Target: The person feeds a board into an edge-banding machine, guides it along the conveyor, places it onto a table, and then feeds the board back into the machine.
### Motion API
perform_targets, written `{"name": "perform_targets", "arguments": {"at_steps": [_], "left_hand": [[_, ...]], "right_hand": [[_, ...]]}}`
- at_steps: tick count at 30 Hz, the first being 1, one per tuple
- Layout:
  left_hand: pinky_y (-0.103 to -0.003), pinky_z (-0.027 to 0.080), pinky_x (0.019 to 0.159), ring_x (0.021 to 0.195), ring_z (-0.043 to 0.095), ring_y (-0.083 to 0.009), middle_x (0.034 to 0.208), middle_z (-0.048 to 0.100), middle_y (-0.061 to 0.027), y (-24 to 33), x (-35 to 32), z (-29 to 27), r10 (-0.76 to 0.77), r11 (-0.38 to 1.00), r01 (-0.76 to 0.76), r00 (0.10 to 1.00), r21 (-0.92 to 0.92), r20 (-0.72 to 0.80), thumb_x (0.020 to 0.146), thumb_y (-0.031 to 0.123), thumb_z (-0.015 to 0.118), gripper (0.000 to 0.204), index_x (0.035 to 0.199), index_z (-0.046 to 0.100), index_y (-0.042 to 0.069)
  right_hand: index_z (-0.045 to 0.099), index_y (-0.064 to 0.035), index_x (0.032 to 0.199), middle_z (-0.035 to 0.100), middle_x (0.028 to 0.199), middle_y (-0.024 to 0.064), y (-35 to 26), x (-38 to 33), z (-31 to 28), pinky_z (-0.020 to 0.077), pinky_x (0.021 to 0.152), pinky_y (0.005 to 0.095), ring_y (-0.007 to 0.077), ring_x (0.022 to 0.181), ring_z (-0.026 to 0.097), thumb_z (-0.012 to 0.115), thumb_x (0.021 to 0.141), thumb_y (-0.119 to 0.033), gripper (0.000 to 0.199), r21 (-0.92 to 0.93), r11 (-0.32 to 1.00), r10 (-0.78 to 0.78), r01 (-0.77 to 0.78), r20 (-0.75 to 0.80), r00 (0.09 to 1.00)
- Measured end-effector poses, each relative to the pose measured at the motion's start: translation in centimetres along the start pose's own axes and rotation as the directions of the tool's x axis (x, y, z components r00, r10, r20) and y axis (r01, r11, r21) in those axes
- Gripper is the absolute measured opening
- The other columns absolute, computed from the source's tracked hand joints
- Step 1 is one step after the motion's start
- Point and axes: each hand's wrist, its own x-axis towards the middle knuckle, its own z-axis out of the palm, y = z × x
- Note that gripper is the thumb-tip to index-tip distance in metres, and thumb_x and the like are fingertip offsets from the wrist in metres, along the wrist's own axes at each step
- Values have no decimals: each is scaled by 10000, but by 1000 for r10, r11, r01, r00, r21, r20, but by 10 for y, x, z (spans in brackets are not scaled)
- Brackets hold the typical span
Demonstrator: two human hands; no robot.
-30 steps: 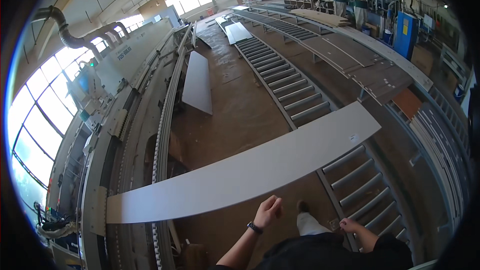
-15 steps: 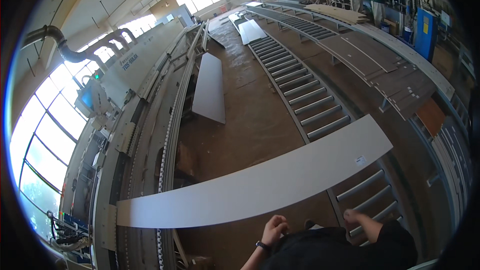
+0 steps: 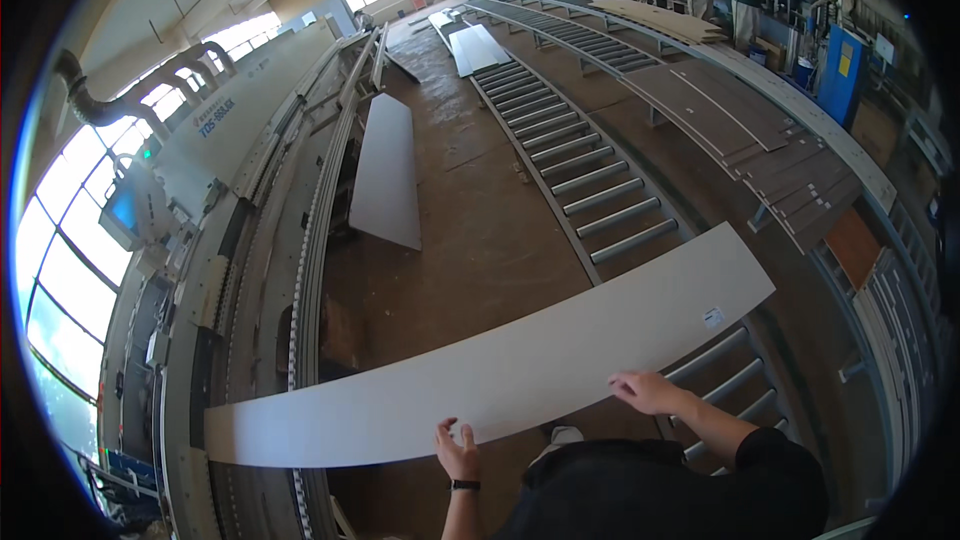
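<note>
A long white panel [image 3: 480, 370] spans from the machine on the left to the roller conveyor on the right, with a small label [image 3: 713, 318] near its right end. My left hand [image 3: 459, 450] is at the panel's near edge, thumb and fingers apart, nothing held. My right hand [image 3: 648, 392] reaches over the near edge farther right, its fingers stretched toward the left and empty. Whether either hand touches the panel I cannot tell. The panel's left end lies on the edge-working machine [image 3: 215, 310].
The roller conveyor [image 3: 590, 175] runs away from me, with white boards [image 3: 478, 48] at its far end. Another white panel [image 3: 387, 175] leans beside the machine's rail. Brown boards [image 3: 740, 130] lie on supports at right; a blue cabinet [image 3: 843, 75] stands behind.
Both my hands have come forward from near my body to the panel's near edge, the left one also moving left. My fingers have opened out. The view has shifted slightly.
</note>
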Motion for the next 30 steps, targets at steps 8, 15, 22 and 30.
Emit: {"name": "perform_targets", "arguments": {"at_steps": [8,15,22,30], "left_hand": [[-552,114,1228,1504,226,-406,1624,260,-207,-96,197,27,101,776,-161,986,610,132,926,470,544,687,1504,391,131],[-527,53,1246,1546,111,-370,1671,156,-173,-90,324,49,-2,769,-99,988,631,157,942,464,502,709,1561,327,167],[-506,79,1248,1539,166,-344,1657,224,-157,-76,385,69,-10,755,-66,994,652,111,954,437,493,658,1541,370,167],[-482,143,1240,1499,290,-328,1584,391,-153,-87,459,99,79,817,-65,997,573,1,941,338,539,541,1448,495,155]], "right_hand": [[577,-98,1291,536,1384,203,65,115,-30,436,1017,489,385,1223,532,572,914,-202,391,-493,856,-177,-156,-563,807],[524,-89,1379,420,1503,214,83,180,-39,280,1155,540,412,1401,368,569,910,-211,487,-497,830,-98,-254,-577,811],[513,-70,1399,391,1532,222,90,251,-56,238,1190,537,403,1438,336,570,908,-224,518,-541,796,-176,-270,-634,753],[514,-63,1395,395,1526,233,86,321,-86,243,1184,547,412,1432,341,572,904,-219,519,-495,834,-176,-245,-658,732]]}}
